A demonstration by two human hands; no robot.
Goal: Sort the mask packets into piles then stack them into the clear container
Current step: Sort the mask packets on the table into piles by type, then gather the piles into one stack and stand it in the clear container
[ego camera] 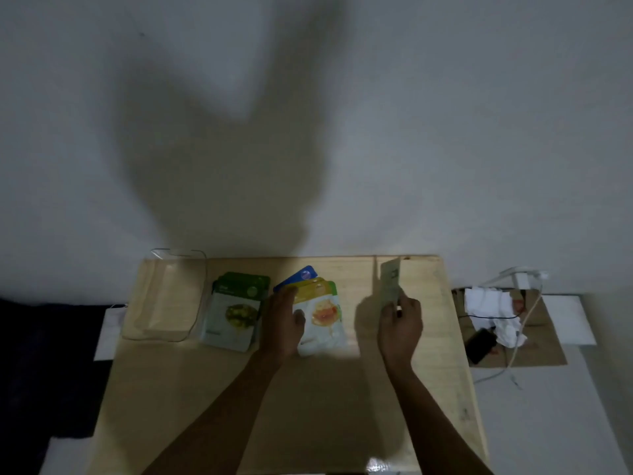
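A pile of green mask packets (236, 310) lies on the wooden table (308, 389), right of the clear container (164, 296) at the far left. A pile with yellow-topped packets (323, 313) and a blue packet (298, 276) beneath sits in the middle. My left hand (282, 323) rests on the left edge of that yellow pile, fingers together. My right hand (400, 323) holds a pale packet (389, 282) upright, edge-on to me, above the right part of the table.
The table backs onto a white wall. Right of the table, on a brown cardboard sheet (544, 351), lie white cloth (493, 303), a dark phone (481, 344) and white cables. A dark fabric area lies at the far left.
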